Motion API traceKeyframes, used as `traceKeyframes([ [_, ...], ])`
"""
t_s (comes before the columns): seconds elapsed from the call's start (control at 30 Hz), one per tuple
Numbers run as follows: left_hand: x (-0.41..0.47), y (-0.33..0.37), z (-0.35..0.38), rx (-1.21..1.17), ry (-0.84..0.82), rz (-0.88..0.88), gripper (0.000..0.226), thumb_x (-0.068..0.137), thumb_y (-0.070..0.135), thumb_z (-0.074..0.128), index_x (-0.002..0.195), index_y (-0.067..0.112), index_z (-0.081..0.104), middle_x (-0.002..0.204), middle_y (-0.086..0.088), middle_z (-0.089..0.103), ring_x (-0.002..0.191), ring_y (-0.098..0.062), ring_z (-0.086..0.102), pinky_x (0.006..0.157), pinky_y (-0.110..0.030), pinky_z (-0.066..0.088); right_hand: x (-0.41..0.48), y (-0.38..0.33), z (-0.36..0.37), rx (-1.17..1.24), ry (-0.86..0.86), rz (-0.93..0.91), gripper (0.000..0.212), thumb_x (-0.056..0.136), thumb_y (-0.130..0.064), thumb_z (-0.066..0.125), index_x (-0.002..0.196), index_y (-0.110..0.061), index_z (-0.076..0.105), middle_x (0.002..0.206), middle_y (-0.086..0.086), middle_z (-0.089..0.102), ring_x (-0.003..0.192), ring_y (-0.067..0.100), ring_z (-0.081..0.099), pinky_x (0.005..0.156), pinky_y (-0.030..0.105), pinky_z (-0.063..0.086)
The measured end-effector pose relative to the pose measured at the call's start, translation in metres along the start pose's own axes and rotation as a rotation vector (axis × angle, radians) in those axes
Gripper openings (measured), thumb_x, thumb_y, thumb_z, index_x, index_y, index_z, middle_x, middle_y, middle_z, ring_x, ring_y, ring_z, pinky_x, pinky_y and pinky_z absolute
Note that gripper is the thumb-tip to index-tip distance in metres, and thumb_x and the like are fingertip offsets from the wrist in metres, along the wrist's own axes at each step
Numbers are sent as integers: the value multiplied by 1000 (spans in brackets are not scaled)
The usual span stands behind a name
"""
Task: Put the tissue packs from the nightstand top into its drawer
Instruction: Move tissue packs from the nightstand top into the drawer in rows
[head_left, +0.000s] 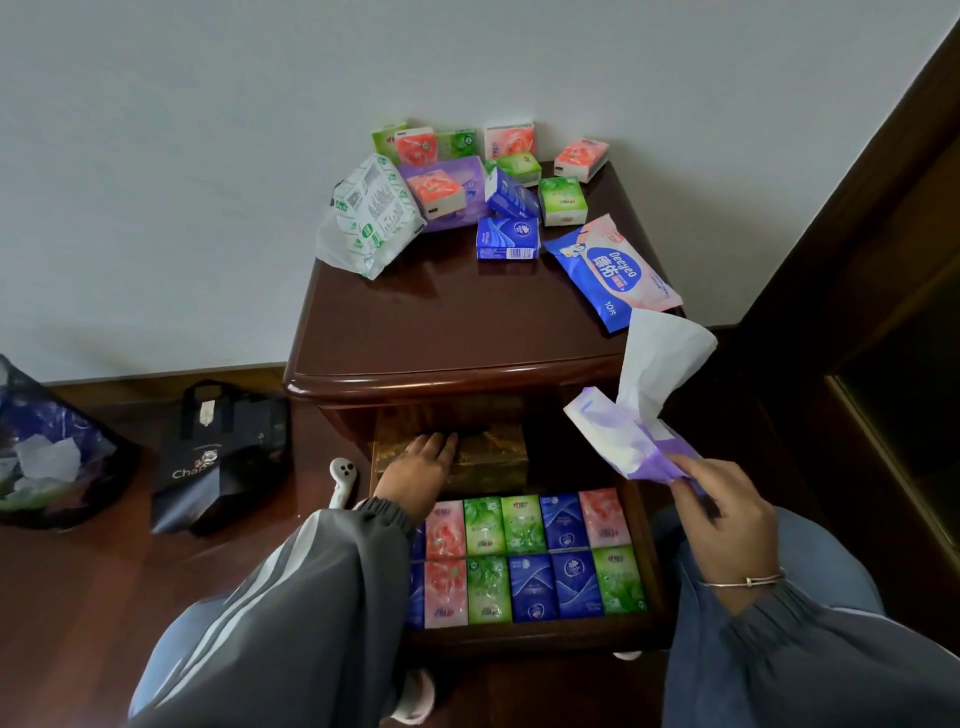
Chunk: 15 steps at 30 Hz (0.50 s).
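view from above of a dark wooden nightstand (447, 322) in the centre of the frame, its drawer (524, 636) pulled open toward the lower centre. two neat rows of small tissue packs (524, 561), pink, green and blue, fill the drawer's front. behind them lies a gold box (493, 457). the left hand (421, 462) rests flat on that box, fingers straight and relaxed. at the right, the right hand (727, 499) pinches a soft purple pack (618, 436) above the drawer's right edge, fingers curled round it; a white tissue (660, 358) sticks up from it. more loose packs (511, 171) sit at the nightstand's back, beside a blue wipes packet (613, 270). a black bag (223, 457) stands on the floor at left.
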<state>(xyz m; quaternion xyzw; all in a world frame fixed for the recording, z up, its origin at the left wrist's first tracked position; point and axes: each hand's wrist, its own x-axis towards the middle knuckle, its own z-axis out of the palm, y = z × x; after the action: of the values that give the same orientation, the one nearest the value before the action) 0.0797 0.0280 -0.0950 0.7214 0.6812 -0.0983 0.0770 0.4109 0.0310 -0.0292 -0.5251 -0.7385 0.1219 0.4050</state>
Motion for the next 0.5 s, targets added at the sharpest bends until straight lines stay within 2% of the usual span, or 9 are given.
traceKeyframes([
  [0.13,-2,0,10,-2,-7,22,79,88,-8,43,153,10,3,158,-13,16,145,-31,18,117,-36,26,1,1,1,-11,-10,-3,26,77,-2,60,99,6,69,89,21,67,77,32,65,74,5,40],
  [0.33,-11,5,23,-41,-32,20,73,91,-4,42,153,11,6,159,-11,17,145,-28,18,114,-35,30,2,1,3,-13,-24,-14,25,77,-3,60,99,6,70,88,21,67,75,32,65,69,11,43],
  [0.5,-12,7,25,-21,-45,20,72,91,-4,41,153,9,7,158,-12,19,145,-28,18,116,-34,23,1,-2,2,-14,-5,-19,24,76,-2,60,96,6,70,86,20,67,74,33,65,70,12,42],
])
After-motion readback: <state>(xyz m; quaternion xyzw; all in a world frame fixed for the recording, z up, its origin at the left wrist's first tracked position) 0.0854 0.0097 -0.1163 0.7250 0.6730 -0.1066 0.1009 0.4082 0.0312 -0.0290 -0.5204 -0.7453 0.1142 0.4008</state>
